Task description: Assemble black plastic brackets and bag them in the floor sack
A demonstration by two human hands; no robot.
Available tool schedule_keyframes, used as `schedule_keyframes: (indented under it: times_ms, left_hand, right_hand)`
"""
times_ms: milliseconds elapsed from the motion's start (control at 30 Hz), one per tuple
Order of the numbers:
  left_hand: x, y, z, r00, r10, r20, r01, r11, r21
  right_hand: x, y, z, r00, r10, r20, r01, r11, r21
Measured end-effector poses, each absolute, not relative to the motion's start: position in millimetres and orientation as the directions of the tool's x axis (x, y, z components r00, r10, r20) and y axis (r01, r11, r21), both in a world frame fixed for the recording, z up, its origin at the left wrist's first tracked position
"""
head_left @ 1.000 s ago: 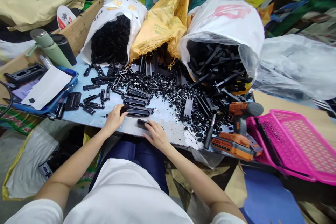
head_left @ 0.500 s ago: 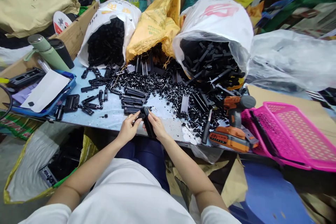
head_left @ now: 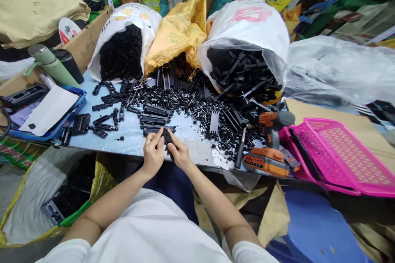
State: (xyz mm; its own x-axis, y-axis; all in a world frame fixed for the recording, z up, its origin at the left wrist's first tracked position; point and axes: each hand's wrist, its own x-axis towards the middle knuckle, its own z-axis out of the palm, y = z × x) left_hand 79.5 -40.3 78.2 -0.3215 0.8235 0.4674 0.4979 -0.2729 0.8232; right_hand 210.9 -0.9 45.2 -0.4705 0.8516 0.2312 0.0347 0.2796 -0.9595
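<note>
The black part (head_left: 167,136) is pinched between left hand (head_left: 153,154) and right hand (head_left: 180,154), both closed on it, at the near edge of the table (head_left: 131,141). Aligned black assemblies (head_left: 154,119) lie just beyond the grip; well right, an orange drill (head_left: 270,144).

Solid black: the part (head_left: 167,137) between the left hand (head_left: 153,155) and the right hand (head_left: 180,153), and the stacked pieces (head_left: 156,117) just beyond the left hand. Beyond both hands: left sack (head_left: 131,11), white with orange and black print; middle sack (head_left: 175,35), yellow with faint green print; right sack (head_left: 228,26), white with a red emblem. Right of the right hand: drill (head_left: 268,160), orange and dark grey; basket (head_left: 322,162), bright pink, patterned with holes. Left of the left hand: bottle (head_left: 54,65), pale green; card (head_left: 52,107), white with one black diamond. Between the hands and the viewer: shirt (head_left: 138,230), plain white; trousers (head_left: 173,191), navy.
</note>
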Motion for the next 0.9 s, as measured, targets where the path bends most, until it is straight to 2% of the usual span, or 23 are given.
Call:
schedule_keyframes:
  times_ms: [133, 267, 333, 367, 467, 533, 600, 667, 800, 867, 900]
  left_hand:
    - [71.8, -36.6, 68.7, -0.177, 0.863, 0.474, 0.506, -0.333, 0.796]
    - [71.3, -43.5, 45.1, -0.273, 0.894, 0.356, 0.563, -0.151, 0.812]
    - [71.6, -47.1, 36.2, -0.26, 0.908, 0.329, 0.677, -0.072, 0.733]
    - [70.8, -47.1, 34.0, -0.183, 0.926, 0.33, 0.754, -0.083, 0.652]
    - [66.4, -37.5, 35.4, 0.27, 0.929, 0.254, 0.868, -0.349, 0.353]
    - [64.1, -26.3, 39.5, 0.515, 0.847, 0.133, 0.814, -0.532, 0.234]
    - [63.3, -16.7, 42.9, 0.584, 0.811, 0.039, 0.795, -0.581, 0.176]
    - [62.3, -11.7, 44.3, 0.545, 0.838, 0.001, 0.831, -0.54, 0.132]
    - [56.0, -13.8, 41.8, 0.44, 0.898, 0.003, 0.892, -0.437, 0.119]
    - [53.5, -16.7, 41.0, 0.396, 0.917, 0.048, 0.891, -0.396, 0.224]
    - [53.8, -17.5, 41.5, 0.366, 0.927, 0.084, 0.87, -0.373, 0.323]
  right_hand:
    - [206.2, -9.7, 35.4, -0.459, 0.846, 0.271, 0.103, 0.354, -0.93]
    - [218.6, 10.7, 37.1, -0.565, 0.792, 0.231, 0.301, 0.459, -0.836]
    - [240.6, 41.3, 42.6, -0.531, 0.819, 0.217, 0.457, 0.492, -0.741]
    - [256.3, 61.5, 46.1, -0.456, 0.86, 0.227, 0.542, 0.471, -0.696]
    - [313.6, 130.6, 59.0, -0.109, 0.947, 0.302, 0.748, 0.278, -0.603]
    - [349.7, 172.4, 68.3, 0.187, 0.952, 0.241, 0.806, -0.009, -0.592]
    - [377.1, 202.7, 77.0, 0.335, 0.925, 0.178, 0.786, -0.171, -0.594]
    - [395.4, 220.3, 84.3, 0.373, 0.919, 0.123, 0.756, -0.225, -0.614]
    - [412.3, 226.8, 97.9, 0.373, 0.925, 0.077, 0.712, -0.232, -0.663]
    - [410.9, 217.0, 105.5, 0.36, 0.925, 0.117, 0.718, -0.195, -0.669]
    - [406.0, 207.6, 108.7, 0.337, 0.929, 0.15, 0.717, -0.15, -0.681]
